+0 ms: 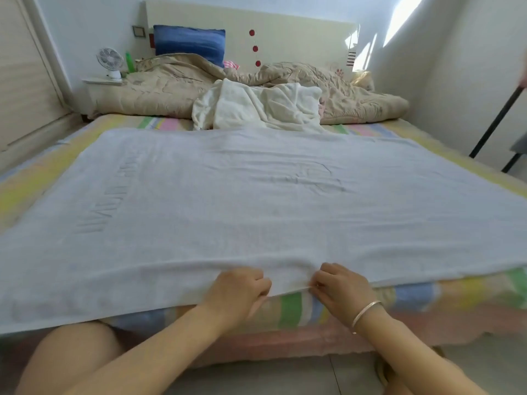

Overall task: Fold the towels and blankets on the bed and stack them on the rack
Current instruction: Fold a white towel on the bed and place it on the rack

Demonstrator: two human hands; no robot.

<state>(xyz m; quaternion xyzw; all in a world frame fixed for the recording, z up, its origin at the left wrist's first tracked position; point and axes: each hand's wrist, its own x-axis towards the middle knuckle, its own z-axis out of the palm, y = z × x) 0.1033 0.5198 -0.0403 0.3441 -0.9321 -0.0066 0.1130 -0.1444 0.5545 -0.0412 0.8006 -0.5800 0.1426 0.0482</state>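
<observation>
Your biggest risk is the white towel (pixel 256 195) as a whole. It lies spread wide across the bed (pixel 34 178), yet both of your hands hold it close together at its 6 o'clock hem. Lift from there and the 3 and 9 o'clock ends will probably sag and drag, leaving you with a skewed fold. Moving your hands out toward the corners should prevent that.

Next, the towel's 12 o'clock edge meets the cream blanket (pixel 256 109). A hard pull toward you could bunch that edge or drag the heap along.

The smallest risk is the grip itself. Your left hand (pixel 238 289) has its fingers curled over the hem, and your right hand (pixel 342 286) pinches it between thumb and fingertips. A hold that narrow may slip once the full weight hangs from it.

As for looks, the towel is white and mostly flat, with soft creases across the middle and a ribbed embossed band toward 9 o'clock. Its near hem just overhangs the mattress edge. The cream blanket is crumpled and unfolded, with a beige quilt (pixel 159 84) bunched behind it. The black frame (pixel 496 121) at 2 o'clock may be the rack, but you cannot tell from here.
</observation>
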